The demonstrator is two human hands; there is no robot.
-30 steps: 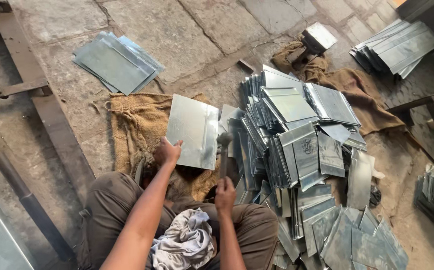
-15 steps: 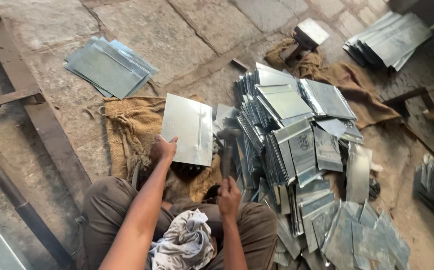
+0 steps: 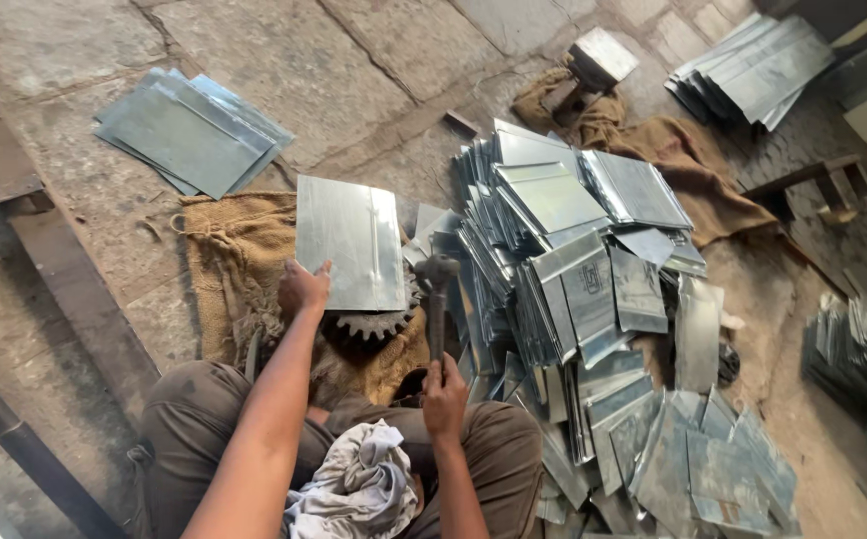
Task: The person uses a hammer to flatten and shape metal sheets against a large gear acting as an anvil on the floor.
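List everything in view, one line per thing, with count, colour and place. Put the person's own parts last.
metal sheet: one, silver-grey, resting on the gear, left hand on its lower corner
gear: one, dark, on the burlap under the sheet
hammer: one, dark, upright in the right hand
burlap sack: one, tan, on the floor at centre left
sheet pile: many, silver-grey, right of the hammer
sheet stack: a few, grey, upper left
sheet stack by the wall: several, grey, upper right
brown cloth: one, upper centre
rag: one, whitish, on the lap
left hand: one
right hand: one
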